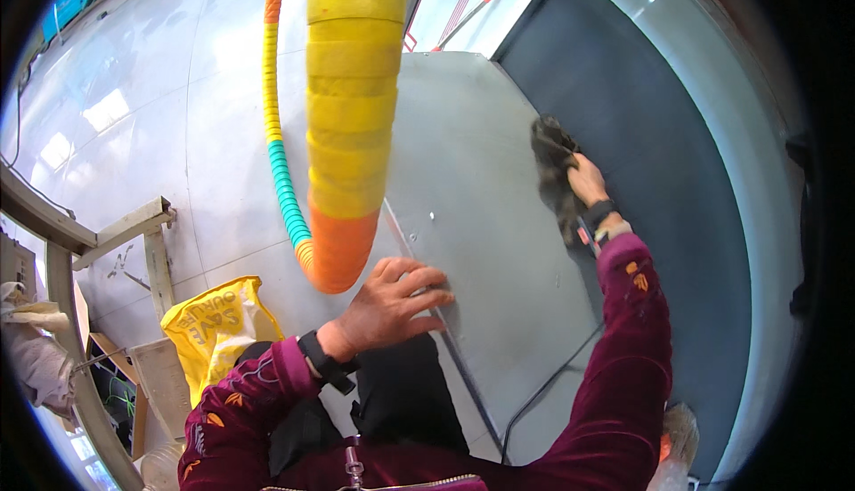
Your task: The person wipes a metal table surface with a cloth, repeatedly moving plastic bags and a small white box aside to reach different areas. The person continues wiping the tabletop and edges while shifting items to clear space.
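My right hand point(588, 180) grips a dark, crumpled cloth point(556, 147) at the far edge of a grey metal panel point(487, 177), beside a dark grey upright surface point(641, 157). Part of the cloth hangs below my fingers and looks blurred. Nearer to me, my left hand point(391, 301) is spread at the panel's near edge. Its fingertips reach onto the metal, and nothing is held in it. Small screw heads or spots show on the panel close to those fingers.
A thick tape-wrapped yellow tube point(354, 90) hangs before me, curving into a thinner banded hose point(284, 190). A black cable point(544, 387) crosses the panel's lower part. Leftward are a yellow printed bag point(214, 331) and a metal frame point(130, 227). A red-handled tool point(471, 15) leans farther off.
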Action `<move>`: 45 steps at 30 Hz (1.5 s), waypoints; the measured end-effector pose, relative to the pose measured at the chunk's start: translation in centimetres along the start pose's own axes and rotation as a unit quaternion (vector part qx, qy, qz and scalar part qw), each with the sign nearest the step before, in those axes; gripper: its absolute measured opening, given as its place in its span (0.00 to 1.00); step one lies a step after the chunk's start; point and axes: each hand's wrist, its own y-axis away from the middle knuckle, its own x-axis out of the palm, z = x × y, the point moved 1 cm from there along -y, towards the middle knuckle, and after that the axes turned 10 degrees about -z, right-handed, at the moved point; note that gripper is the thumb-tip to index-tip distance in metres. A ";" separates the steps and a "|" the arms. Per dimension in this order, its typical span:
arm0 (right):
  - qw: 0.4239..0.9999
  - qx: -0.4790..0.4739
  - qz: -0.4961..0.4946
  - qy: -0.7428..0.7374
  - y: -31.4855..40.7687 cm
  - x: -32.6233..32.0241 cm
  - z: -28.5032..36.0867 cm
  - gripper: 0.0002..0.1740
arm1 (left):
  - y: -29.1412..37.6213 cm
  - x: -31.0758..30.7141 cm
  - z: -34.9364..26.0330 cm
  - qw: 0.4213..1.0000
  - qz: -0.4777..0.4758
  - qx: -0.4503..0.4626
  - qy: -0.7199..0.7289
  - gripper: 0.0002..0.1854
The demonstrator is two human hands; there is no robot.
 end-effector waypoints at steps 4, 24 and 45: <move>0.996 -0.067 -0.009 -0.053 -7.4 4.4 8.5 0.21 | 0.0 0.1 -0.3 1.000 0.006 -0.014 0.012 0.22; 0.919 -0.388 -0.002 -0.067 8.5 -2.2 15.4 0.33 | -0.1 0.0 -0.3 0.998 -0.024 0.034 0.046 0.22; 0.947 -0.315 0.034 -0.047 -7.4 9.1 32.7 0.32 | -1.0 0.0 -0.8 0.999 0.023 0.019 0.037 0.21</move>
